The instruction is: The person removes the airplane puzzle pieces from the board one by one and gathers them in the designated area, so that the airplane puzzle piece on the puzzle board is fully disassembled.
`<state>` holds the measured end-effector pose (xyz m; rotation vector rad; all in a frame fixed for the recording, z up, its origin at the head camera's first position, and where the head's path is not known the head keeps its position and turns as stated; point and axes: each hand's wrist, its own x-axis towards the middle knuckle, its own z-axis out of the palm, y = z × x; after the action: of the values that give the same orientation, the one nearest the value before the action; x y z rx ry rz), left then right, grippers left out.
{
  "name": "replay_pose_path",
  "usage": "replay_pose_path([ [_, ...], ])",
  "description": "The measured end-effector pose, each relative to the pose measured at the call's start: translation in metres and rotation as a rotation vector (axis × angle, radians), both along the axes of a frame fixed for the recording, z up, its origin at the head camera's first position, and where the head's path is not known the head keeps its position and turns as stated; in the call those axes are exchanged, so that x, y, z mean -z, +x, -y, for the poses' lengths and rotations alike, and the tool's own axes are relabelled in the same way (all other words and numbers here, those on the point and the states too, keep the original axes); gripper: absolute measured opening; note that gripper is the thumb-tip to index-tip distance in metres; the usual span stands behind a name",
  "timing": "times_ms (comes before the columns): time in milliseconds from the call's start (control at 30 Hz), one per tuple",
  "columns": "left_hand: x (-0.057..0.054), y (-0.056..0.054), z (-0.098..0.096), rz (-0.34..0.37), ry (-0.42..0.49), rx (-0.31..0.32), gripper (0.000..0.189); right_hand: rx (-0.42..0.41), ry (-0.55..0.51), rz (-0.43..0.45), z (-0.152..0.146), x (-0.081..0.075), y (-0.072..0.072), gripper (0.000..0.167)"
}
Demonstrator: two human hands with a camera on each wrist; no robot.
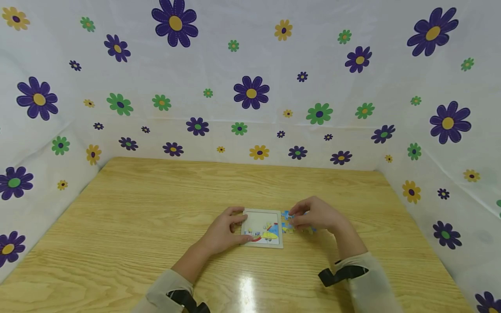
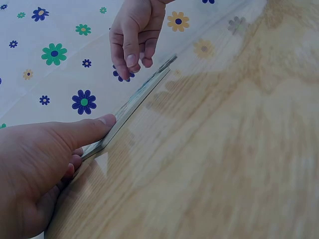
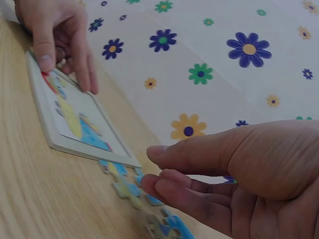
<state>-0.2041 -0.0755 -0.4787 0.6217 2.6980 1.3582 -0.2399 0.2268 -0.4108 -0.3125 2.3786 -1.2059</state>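
Puzzle (image 1: pixel 260 219) lies just below centre of the head view on a wooden bench (image 1: pixel 156 208), part-filled along its lower side. At its left edge, the left hand (image 1: pixel 225 232) grips it, thumb on top, probably to steady it. Loose pieces (image 3: pixel 128 190) sit just beside its right edge, seemingly for easy reach; the right hand (image 1: pixel 317 214) hovers there, loosely bent, holding nothing visible. The right wrist view reveals a gap between that thumb and fingertips; the left wrist view shows the puzzle nearly edge-on, its picture unreadable.
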Motion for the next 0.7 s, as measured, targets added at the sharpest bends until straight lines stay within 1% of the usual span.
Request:
replay_pose_path([
  [167, -0.001, 0.001, 0.001, 0.003, -0.004, 0.004, 0.064, -0.028, -0.055, 0.038, 0.014, 0.005, 0.001, 0.027],
  [300, -0.001, 0.001, 0.001, 0.001, 0.006, 0.010, 0.064, -0.046, -0.057, 0.058, 0.024, 0.010, 0.003, 0.027],
  [367, 0.000, 0.000, 0.002, -0.010, 0.000, 0.010, 0.064, -0.065, -0.047, 0.051, 0.028, 0.012, 0.005, 0.026],
  [433, 0.002, 0.000, 0.002, -0.012, -0.006, 0.008, 0.065, -0.081, -0.025, 0.024, 0.033, 0.012, 0.007, 0.024],
  [500, 0.003, -0.001, 0.002, -0.013, -0.014, 0.002, 0.065, -0.088, 0.040, -0.041, 0.039, 0.010, 0.009, 0.021],
  [600, 0.004, -0.001, 0.002, -0.014, -0.015, -0.001, 0.065, -0.074, 0.169, -0.134, 0.049, 0.006, 0.014, 0.019],
  [667, 0.003, -0.001, 0.001, -0.012, -0.014, -0.001, 0.065, -0.044, 0.250, -0.172, 0.054, 0.004, 0.017, 0.019],
  [700, 0.003, -0.001, 0.001, -0.011, -0.014, 0.001, 0.066, -0.027, 0.268, -0.170, 0.056, 0.003, 0.019, 0.020],
])
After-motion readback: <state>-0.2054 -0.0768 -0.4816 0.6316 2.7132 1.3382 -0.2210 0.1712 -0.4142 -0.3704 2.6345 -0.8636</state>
